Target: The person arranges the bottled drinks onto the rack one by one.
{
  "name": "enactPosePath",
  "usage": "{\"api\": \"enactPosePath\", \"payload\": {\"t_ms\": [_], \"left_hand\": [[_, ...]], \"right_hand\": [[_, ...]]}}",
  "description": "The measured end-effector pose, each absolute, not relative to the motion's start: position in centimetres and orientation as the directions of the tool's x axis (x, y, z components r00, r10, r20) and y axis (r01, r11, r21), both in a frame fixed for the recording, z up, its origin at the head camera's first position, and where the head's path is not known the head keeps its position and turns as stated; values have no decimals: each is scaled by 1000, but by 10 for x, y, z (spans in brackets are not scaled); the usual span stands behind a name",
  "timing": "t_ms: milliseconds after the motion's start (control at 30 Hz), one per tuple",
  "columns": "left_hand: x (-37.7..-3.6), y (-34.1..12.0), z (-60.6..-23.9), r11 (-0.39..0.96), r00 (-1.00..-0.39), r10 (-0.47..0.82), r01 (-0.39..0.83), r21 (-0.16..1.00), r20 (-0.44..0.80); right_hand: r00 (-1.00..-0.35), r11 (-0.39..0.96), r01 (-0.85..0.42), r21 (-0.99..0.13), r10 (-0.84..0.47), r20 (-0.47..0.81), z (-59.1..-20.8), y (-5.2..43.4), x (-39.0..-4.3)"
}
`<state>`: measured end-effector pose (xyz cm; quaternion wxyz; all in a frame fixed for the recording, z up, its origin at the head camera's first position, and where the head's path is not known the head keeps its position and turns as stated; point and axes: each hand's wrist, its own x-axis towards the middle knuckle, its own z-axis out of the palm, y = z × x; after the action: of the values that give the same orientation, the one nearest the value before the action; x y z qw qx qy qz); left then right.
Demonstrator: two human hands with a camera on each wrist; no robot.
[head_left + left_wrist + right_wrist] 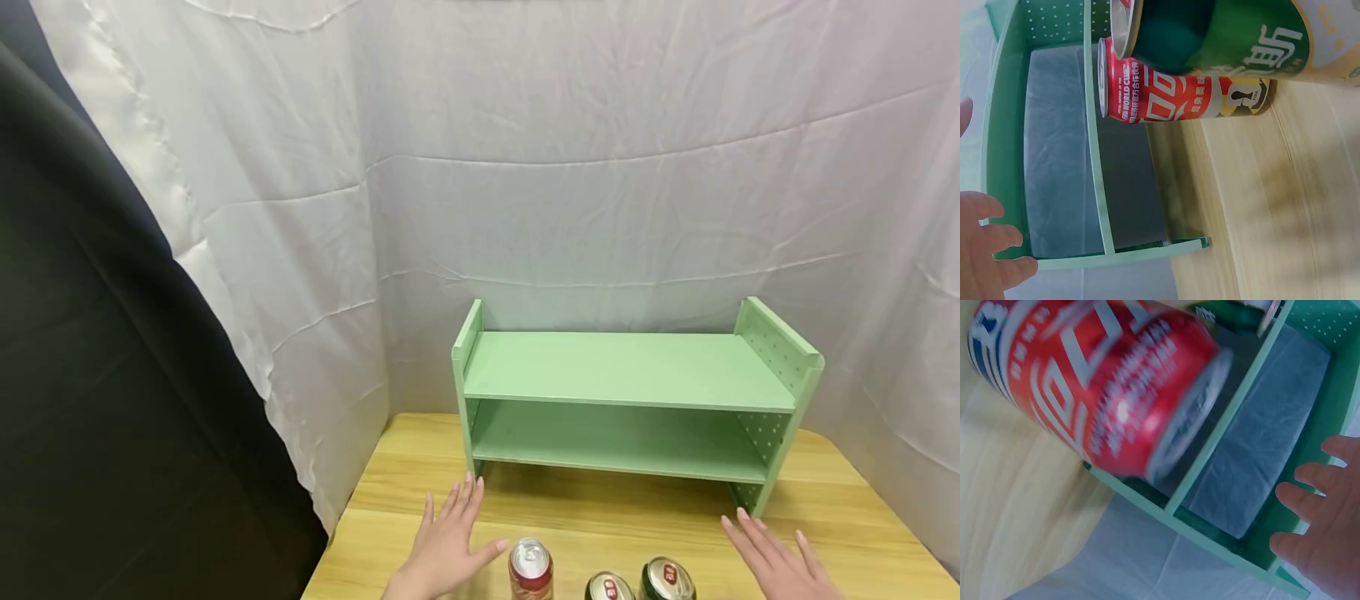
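While three cans stood upright in a row at the near edge of the table [840, 492], both hands lay flat and spread on the wood, holding nothing. A red can [531, 569] stood leftmost, just beside the thumb of the left hand [444, 546] and plainly nearest to it; whether thumb and can touched could not be told. To its right stood a middle can [609, 587], red-marked on its lid, and close beside that a green can [667, 580], their long axes vertical, lids up. The right hand [776, 562] rested further off, to the right of the green can with a gap of bare table between them, fingers straight and pointing toward the shelf [630, 392]. The cans thus stood between the two hands, closer to the left one. Beyond them, the green two-tier shelf sat at the back of the table, both boards bare, in front of a white cloth backdrop [600, 167]. The wrist views showed the same cans blurred and close, with open fingertips at the frame edge.
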<state>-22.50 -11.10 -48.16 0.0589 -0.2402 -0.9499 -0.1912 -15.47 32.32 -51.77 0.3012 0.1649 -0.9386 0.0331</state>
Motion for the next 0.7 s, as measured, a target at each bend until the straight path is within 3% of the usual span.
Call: {"api": "enactPosePath", "payload": {"t_ms": [700], "left_hand": [[-240, -115, -454, 824, -865, 434, 494, 278, 252]], "right_hand": [[-822, 941, -332, -70, -252, 511, -480, 344, -158]]}}
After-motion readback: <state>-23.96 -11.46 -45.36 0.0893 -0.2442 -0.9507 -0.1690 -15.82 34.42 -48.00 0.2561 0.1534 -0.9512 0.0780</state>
